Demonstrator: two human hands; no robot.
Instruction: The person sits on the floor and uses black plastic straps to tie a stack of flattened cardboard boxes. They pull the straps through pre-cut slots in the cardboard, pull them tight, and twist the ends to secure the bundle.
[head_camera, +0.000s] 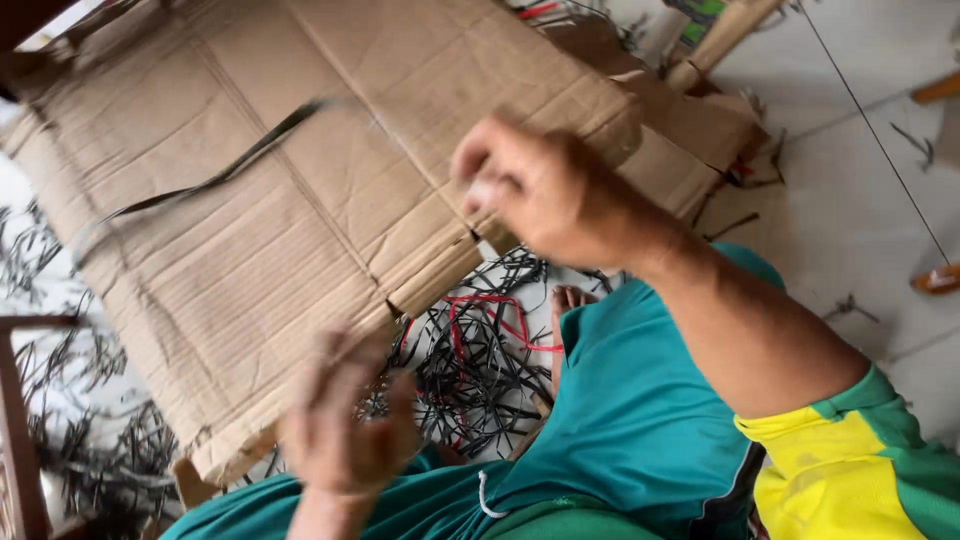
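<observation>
Tiled floor (850, 210), flattened brown cardboard (300, 200), right hand (545, 190) pinching black strip (220, 175)

It looked like an informal home workshop, with the work done sitting low on a pale tiled floor (850, 200) rather than at a bench. A large flattened cardboard sheet (300, 180) served as the work surface, and heaps of thin black strips (480, 370), with a few red ones among them, lay scattered around it. A wooden frame (20, 420) stood at the left edge.
</observation>
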